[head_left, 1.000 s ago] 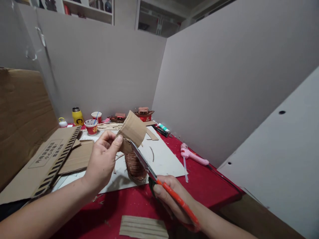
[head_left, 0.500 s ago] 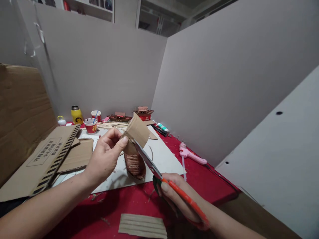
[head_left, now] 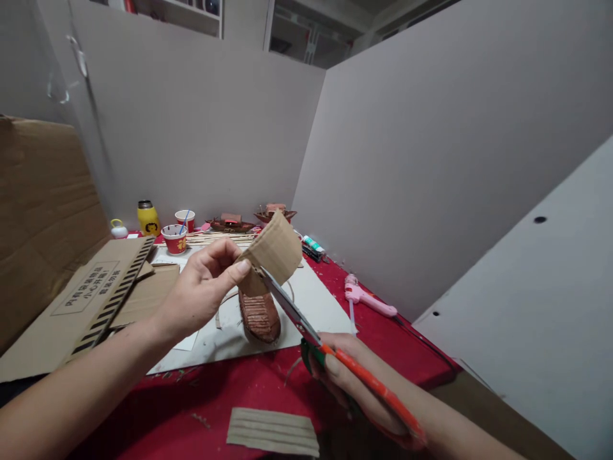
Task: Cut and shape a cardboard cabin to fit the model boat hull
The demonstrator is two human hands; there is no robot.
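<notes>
Between thumb and fingers, my left hand [head_left: 205, 287] pinches a bent piece of brown cardboard [head_left: 278, 249]. My right hand [head_left: 354, 370] is closed around the handles of scissors [head_left: 297, 319], orange-red and green. The blade tips meet the cardboard close to my left thumb. Below the cardboard, a brown model boat hull [head_left: 260, 316] with a ridged deck rests on a white sheet [head_left: 320, 297]; the cardboard hides its far end. A ribbed cardboard strip [head_left: 272, 431] lies on the red cloth nearest me.
Flat cardboard [head_left: 90, 300] lies at the left beside a tall cardboard box [head_left: 43, 211]. Paper cups [head_left: 175, 240], a yellow bottle [head_left: 148, 218] and two model boats [head_left: 230, 223] stand at the back. A pink glue gun [head_left: 368, 297] with its cable is on the right.
The cardboard has shifted slightly right and up and turned a little in my left hand. My right hand and the scissors have moved slightly right.
</notes>
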